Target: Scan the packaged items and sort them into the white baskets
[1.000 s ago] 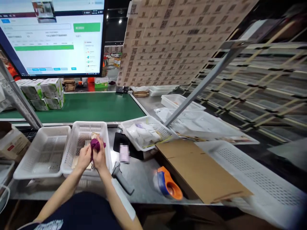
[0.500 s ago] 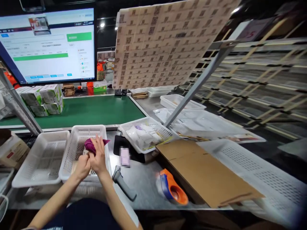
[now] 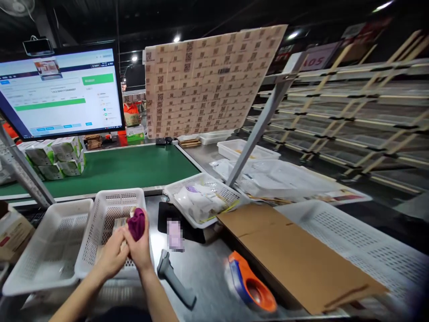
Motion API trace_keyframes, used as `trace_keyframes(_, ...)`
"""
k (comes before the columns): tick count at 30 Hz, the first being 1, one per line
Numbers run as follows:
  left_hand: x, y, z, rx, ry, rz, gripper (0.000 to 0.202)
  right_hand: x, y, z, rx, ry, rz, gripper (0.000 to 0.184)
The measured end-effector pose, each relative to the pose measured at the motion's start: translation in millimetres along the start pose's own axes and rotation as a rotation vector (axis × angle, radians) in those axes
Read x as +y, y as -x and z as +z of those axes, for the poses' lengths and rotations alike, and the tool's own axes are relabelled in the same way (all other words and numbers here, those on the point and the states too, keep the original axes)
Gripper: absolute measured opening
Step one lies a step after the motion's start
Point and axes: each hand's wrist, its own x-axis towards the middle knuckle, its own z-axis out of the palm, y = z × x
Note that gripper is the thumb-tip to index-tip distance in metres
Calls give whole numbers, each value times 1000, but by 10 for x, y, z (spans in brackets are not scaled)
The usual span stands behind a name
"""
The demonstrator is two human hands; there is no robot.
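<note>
A crumpled purple cloth (image 3: 136, 225) is bunched in my right hand (image 3: 140, 250), which is closed around it above a white perforated basket (image 3: 82, 252). My left hand (image 3: 113, 251) is closed and pressed against the right one, its fingers curled; what it grips is hidden. A small pale item shows just beyond the fingers, too unclear to name. To the right of the hands lie a grey handheld barcode scanner (image 3: 176, 279) and a pixelated pale purple item (image 3: 174, 235) on a black mat (image 3: 194, 233).
Another white basket (image 3: 43, 250) stands at left. A basket of plastic-wrapped goods (image 3: 201, 197), cardboard (image 3: 295, 255) and an orange-blue tape dispenser (image 3: 251, 286) are at right. Behind run a green conveyor belt (image 3: 134, 167) with stacked boxes (image 3: 55, 156), a monitor (image 3: 63, 96) and a code-covered board (image 3: 208, 85).
The purple cloth has gone from spread out under my fingers to bunched in my right hand. My view has tilted up, so the bench sits lower.
</note>
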Motion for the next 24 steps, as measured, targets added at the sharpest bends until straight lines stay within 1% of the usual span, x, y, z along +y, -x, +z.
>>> trace_keyframes(1, 3, -2, -47, -12, -2, 15, 52, -57, -48, -25, 11, -14, 30, 89)
trace_keyframes(2, -3, -19, -119, 11, -3, 11, 52, -127, -114, -62, 13, -31, 62, 84)
trace_keyframes(3, -15, -53, -211, 68, -7, -10, 53, -204, -183, -106, -11, -51, 101, 79)
trace_keyframes(5, -44, -163, -423, 205, -13, -77, 53, -346, -287, -186, -146, -112, 209, 72)
trace_keyframes(6, -55, -227, -522, 221, 2, -111, 50, -401, -315, -214, -234, -153, 281, 69)
trace_keyframes(7, -60, -286, -605, 195, 39, -143, 45, -441, -327, -234, -319, -194, 356, 65)
trace_keyframes(8, -59, -330, -668, 140, 100, -170, 40, -465, -330, -247, -383, -230, 424, 62)
trace_keyframes(9, -54, -356, -710, 82, 175, -194, 38, -474, -331, -257, -414, -253, 474, 59)
trace_keyframes(10, -47, -361, -733, 46, 256, -218, 41, -471, -335, -270, -410, -259, 496, 58)
trace_keyframes(11, -40, -346, -741, 47, 332, -243, 46, -460, -345, -290, -377, -254, 495, 57)
trace_keyframes(13, -39, -276, -735, 115, 454, -298, 54, -434, -387, -358, -283, -243, 471, 60)
trace_keyframes(15, -52, -193, -720, 172, 568, -370, 59, -428, -432, -448, -172, -237, 447, 66)
trace_keyframes(16, -62, -160, -706, 199, 625, -409, 61, -436, -440, -483, -102, -212, 410, 71)
trace_keyframes(17, -70, -134, -682, 229, 677, -442, 62, -447, -430, -500, -20, -162, 338, 75)
trace_keyframes(18, -76, -117, -643, 264, 721, -469, 63, -457, -400, -491, 62, -82, 233, 78)
trace_keyframes(19, -77, -107, -583, 298, 754, -485, 62, -461, -347, -451, 118, 22, 108, 79)
trace_keyframes(20, -75, -101, -501, 334, 776, -489, 60, -452, -276, -381, 123, 137, -19, 77)
trace_keyframes(21, -69, -98, -399, 376, 789, -484, 57, -428, -194, -285, 80, 257, -132, 73)
trace_keyframes(22, -58, -94, -283, 432, 802, -468, 52, -388, -109, -172, 4, 374, -225, 68)
trace_keyframes(24, -30, -81, -48, 564, 848, -424, 46, -272, 23, 58, -151, 585, -373, 60)
